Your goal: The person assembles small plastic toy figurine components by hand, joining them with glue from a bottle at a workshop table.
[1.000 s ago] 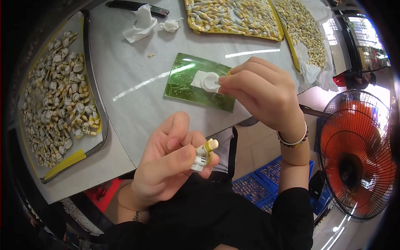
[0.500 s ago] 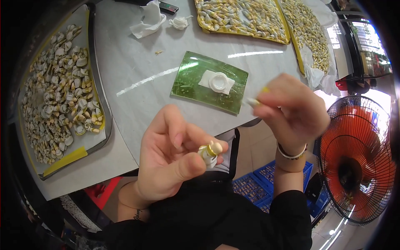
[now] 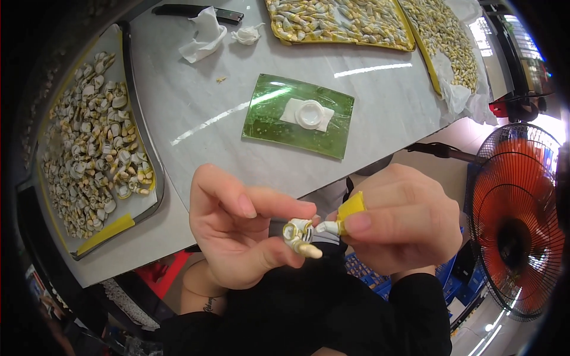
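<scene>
I have the left hand (image 3: pixel 234 240) pinching a white figurine (image 3: pixel 297 232), the right hand (image 3: pixel 409 216) gripping a yellow-and-white piece (image 3: pixel 350 210) just beside it.

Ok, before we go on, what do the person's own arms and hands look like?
The left hand and right hand are ungloved. Black sleeves leave the forearms partly bare. The left forearm carries a small dark script-like marking; nearer the hand a thin line rings it, perhaps a cord. The right wrist is mostly hidden.
</scene>
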Demonstrator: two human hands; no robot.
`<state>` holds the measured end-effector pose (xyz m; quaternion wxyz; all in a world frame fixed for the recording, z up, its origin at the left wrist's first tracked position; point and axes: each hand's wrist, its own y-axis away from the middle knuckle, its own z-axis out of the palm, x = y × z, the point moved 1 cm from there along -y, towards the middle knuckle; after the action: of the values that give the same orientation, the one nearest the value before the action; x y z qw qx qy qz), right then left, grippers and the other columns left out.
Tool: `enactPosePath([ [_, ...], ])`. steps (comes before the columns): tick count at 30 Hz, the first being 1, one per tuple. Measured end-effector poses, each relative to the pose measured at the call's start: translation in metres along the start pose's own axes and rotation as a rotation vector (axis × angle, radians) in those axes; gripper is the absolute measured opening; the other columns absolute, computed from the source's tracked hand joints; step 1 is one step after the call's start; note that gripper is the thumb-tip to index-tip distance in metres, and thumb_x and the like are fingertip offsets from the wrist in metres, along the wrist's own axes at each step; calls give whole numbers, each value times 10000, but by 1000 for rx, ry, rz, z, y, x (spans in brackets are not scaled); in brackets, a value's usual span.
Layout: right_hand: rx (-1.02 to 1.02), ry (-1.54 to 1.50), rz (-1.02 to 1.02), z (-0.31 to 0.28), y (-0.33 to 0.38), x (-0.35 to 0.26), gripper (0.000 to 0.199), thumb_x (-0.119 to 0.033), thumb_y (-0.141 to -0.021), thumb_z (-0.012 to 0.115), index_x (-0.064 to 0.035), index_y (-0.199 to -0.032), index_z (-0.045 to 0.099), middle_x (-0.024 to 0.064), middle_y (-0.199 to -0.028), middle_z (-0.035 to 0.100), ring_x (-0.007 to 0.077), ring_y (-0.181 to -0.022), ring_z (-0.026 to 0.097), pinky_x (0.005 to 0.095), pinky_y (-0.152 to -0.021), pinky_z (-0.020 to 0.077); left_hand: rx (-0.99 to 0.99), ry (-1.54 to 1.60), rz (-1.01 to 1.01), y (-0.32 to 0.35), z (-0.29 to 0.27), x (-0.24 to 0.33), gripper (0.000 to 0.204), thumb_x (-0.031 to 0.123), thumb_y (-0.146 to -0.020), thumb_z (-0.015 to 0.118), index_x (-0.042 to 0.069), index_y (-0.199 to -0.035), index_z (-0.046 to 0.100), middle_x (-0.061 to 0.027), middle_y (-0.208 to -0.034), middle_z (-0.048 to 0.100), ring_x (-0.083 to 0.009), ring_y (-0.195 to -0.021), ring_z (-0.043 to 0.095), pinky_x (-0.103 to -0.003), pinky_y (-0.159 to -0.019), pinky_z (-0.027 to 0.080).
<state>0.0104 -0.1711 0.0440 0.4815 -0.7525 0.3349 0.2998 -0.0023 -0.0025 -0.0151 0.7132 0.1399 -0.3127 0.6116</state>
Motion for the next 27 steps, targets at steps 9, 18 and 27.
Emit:
enactPosePath([
  [9,3,180,-166,6,9,-8,209,-37,-726,686,-19,-888,555,113,-722,608,205,-558,577,255,-468,466,114,-488,129,6,12,4,547,155,-689,786,123,-908,285,-77,-798,636,-214,-678,588,-274,-607,512],
  [18,73,-63,-320,10,7,6,118,45,-630,621,97,-718,563,172,-722,560,232,-561,546,276,-481,472,-274,-961,295,2,16,35,419,39,-734,715,87,-952,360,-162,-924,626,-278,-793,609,-333,-620,519],
  [27,5,-153,-236,5,8,8,124,51,-628,642,92,-704,554,166,-719,561,222,-543,538,273,-472,464,-491,-1031,138,-7,25,46,412,-32,-700,711,94,-939,400,-154,-1009,608,-279,-833,609,-339,-638,517],
])
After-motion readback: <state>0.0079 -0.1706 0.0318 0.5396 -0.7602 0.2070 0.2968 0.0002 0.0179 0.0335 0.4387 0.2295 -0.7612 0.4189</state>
